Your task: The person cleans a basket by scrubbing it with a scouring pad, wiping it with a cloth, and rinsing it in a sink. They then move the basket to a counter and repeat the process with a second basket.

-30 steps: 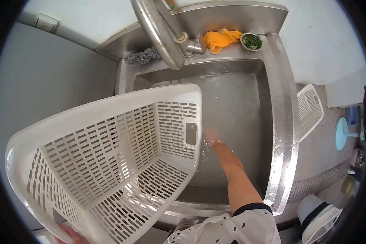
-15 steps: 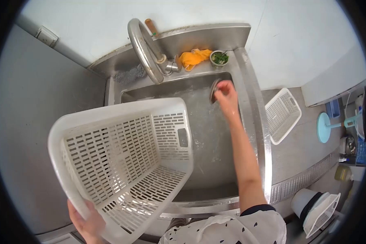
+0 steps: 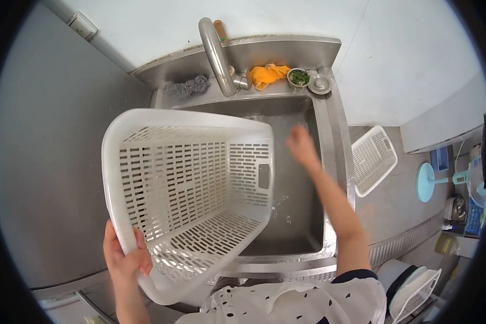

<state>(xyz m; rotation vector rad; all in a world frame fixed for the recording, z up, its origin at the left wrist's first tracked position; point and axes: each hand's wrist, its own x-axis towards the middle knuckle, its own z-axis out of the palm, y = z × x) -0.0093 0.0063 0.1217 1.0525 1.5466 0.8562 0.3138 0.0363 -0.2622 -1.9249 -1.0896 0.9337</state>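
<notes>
A large white slotted basket (image 3: 173, 189) is tilted over the left part of the steel sink (image 3: 329, 178). Its rim is gripped at the lower left by my left hand (image 3: 125, 251), fingers wrapped round it. My right hand (image 3: 301, 143) hovers over the water in the sink, right of the basket; it is blurred, with the fingers drawn together, and I cannot make out anything in them. On the back ledge, a round metal sink stopper (image 3: 319, 84) lies beside a small bowl of chopped greens (image 3: 298, 78) and an orange cloth (image 3: 267, 75).
Behind the basket stands the curved faucet (image 3: 216, 56), with grey scouring wool (image 3: 188, 86) to its left. A grey metal surface (image 3: 65, 151) borders the left side. Another white basket (image 3: 373, 161) and a light blue round item (image 3: 425, 182) are at the right.
My right hand lifted the round stopper from the water, set it on the ledge and let it go. The large basket has swung to the right, and my left hand has come further into view.
</notes>
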